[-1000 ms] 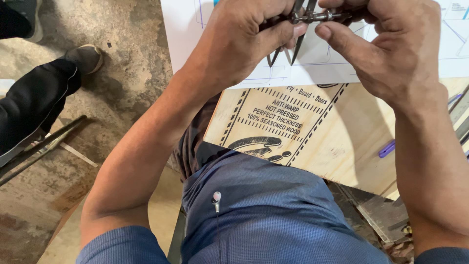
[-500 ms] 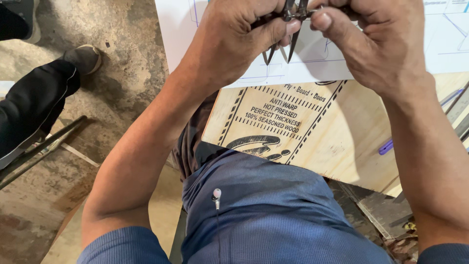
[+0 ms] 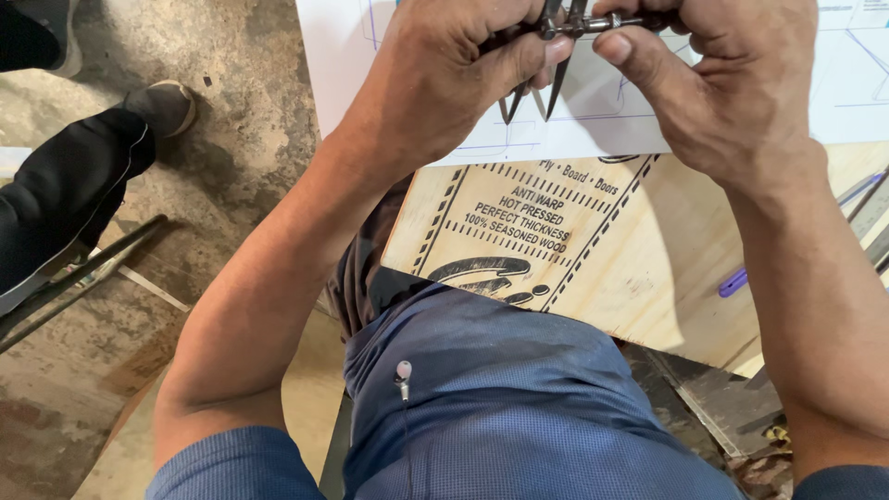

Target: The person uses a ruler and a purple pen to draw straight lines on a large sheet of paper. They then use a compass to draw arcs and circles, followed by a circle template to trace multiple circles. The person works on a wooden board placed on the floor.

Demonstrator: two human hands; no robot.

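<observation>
Both hands meet at the top of the view around a small metal divider (image 3: 556, 69) with two pointed legs hanging down. My left hand (image 3: 454, 79) grips its left side, fingers curled over the top. My right hand (image 3: 732, 83) pinches the screw at its right side between thumb and fingers. The points hover just above a white paper sheet (image 3: 593, 120) with thin blue lines, lying on a plywood board (image 3: 593, 250) with black printing.
A purple pen (image 3: 736, 282) lies on the board at the right. Another person's dark trouser leg and shoe (image 3: 111, 157) stand on the concrete floor at the left, beside thin metal bars (image 3: 83, 268). Scrap pieces sit under the board's near right edge.
The hands and divider sit a little higher in the view; the grip on the divider is the same.
</observation>
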